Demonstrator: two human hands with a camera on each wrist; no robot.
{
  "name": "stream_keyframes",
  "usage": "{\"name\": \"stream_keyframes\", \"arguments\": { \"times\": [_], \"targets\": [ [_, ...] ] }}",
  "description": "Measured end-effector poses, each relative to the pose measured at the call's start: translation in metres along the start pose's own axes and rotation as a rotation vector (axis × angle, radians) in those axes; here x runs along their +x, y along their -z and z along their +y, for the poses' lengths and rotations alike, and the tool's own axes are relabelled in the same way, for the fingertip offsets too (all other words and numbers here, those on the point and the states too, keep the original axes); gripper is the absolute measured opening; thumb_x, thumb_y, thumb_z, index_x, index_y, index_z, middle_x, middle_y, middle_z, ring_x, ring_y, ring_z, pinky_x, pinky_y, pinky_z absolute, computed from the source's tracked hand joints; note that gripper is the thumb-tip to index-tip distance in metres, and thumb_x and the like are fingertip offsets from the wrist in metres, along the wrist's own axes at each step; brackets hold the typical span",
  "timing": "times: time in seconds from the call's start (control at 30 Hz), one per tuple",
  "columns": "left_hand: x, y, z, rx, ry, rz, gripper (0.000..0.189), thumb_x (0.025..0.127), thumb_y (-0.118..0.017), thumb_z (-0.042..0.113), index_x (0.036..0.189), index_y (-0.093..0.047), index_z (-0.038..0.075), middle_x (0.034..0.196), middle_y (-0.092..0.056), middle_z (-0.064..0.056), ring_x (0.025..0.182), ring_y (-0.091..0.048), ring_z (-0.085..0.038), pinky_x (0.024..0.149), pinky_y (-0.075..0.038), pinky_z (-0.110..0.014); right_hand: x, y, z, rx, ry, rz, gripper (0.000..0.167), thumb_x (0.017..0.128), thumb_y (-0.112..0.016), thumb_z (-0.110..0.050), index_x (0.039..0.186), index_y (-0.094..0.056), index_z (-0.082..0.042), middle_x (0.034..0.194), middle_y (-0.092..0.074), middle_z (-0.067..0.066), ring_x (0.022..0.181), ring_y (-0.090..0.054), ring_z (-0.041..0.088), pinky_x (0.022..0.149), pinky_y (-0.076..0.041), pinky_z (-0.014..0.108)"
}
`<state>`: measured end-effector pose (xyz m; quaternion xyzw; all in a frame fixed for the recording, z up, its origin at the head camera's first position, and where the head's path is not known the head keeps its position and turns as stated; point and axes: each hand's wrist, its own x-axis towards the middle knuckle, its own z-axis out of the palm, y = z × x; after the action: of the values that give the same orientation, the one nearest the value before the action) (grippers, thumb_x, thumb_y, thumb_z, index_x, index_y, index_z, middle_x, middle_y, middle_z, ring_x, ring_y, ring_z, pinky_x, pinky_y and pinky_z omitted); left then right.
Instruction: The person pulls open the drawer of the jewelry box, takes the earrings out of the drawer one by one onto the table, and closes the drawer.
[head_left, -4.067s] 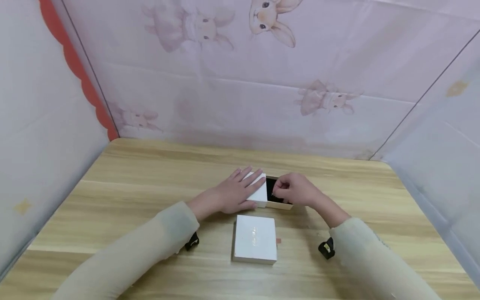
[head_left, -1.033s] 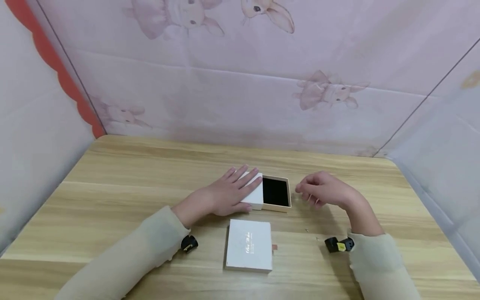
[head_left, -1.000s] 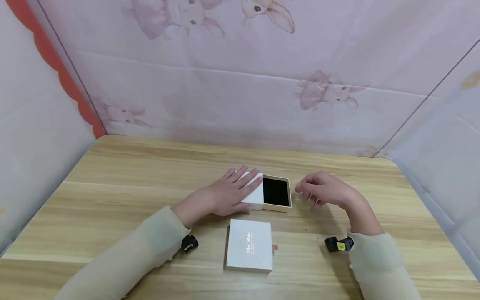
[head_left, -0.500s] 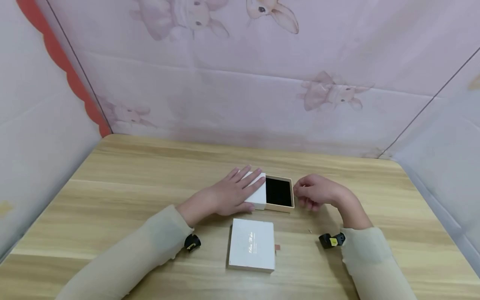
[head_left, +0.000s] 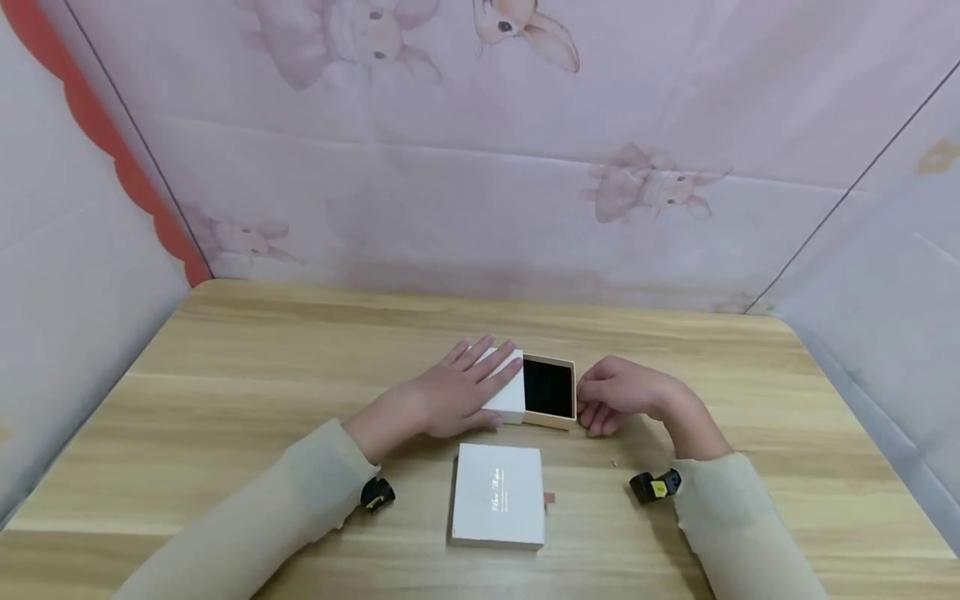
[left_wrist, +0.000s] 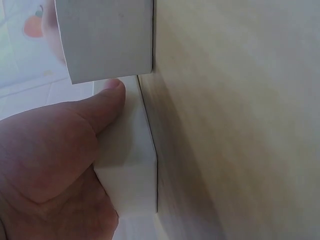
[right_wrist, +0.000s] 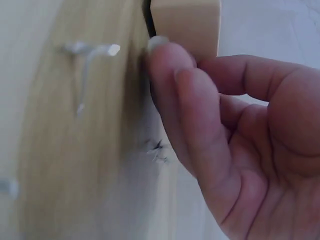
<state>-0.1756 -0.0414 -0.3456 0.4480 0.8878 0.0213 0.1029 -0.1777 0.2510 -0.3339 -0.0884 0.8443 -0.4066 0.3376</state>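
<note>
My left hand [head_left: 450, 396] lies with fingers spread on the white sleeve [head_left: 513, 403] of a slide-out box. In the left wrist view its thumb rests along the sleeve's side [left_wrist: 132, 145]. A beige drawer [head_left: 551, 421] with a black lining sticks out to the right. Nothing can be made out on the lining. My right hand [head_left: 622, 392], fingers bent, is against the drawer's outer end. In the right wrist view, two fingers stand in front of the thumb beside the drawer end [right_wrist: 187, 25]; whether they pinch anything there is hidden.
Nearer me lies a second white box [head_left: 498, 496] with gold lettering and a pinkish tab [head_left: 550, 498]. Small silvery pieces lie on the wooden table, one a T-shaped bit [right_wrist: 87, 55]. Printed rabbit fabric [head_left: 420, 200] stands behind the table.
My right hand lifted out of the drawer, passed to its right, then came back against its outer end. The drawer now shows slightly less than a second ago. My left hand stays on the sleeve.
</note>
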Motion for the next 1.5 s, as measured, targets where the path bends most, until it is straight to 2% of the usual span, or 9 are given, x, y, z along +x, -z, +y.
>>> {"name": "stream_keyframes", "arguments": {
  "times": [0.27,0.63,1.5],
  "targets": [
    [-0.002,0.001,0.001,0.015,0.001,0.012,0.076,0.105,-0.038,0.050,0.161,-0.004,0.012,0.168,0.005,-0.014,0.153,0.004,-0.039,0.123,-0.005,-0.056,0.003,-0.001,-0.001,0.010,0.021,-0.006,0.033,0.103,-0.042,-0.012,0.091,-0.067,0.006,0.080,-0.069,0.013,0.070,-0.070,0.020,0.063,-0.060,0.032],
    [-0.003,0.002,0.002,0.019,0.006,0.004,0.076,0.105,-0.038,0.050,0.161,-0.005,0.012,0.168,0.004,-0.014,0.153,0.004,-0.038,0.123,-0.005,-0.055,0.010,-0.001,0.008,0.156,0.000,-0.054,0.033,0.102,-0.043,-0.012,0.092,-0.067,0.008,0.080,-0.072,0.015,0.068,-0.072,0.021,0.064,-0.061,0.032],
    [-0.001,0.001,0.000,0.002,0.006,0.013,0.077,0.105,-0.039,0.050,0.162,-0.004,0.013,0.168,0.004,-0.013,0.153,0.004,-0.039,0.123,-0.005,-0.056,0.010,-0.006,-0.003,0.105,0.049,-0.034,0.032,0.103,-0.042,-0.011,0.093,-0.066,0.008,0.081,-0.070,0.014,0.069,-0.070,0.020,0.065,-0.061,0.033]
  ]
}}
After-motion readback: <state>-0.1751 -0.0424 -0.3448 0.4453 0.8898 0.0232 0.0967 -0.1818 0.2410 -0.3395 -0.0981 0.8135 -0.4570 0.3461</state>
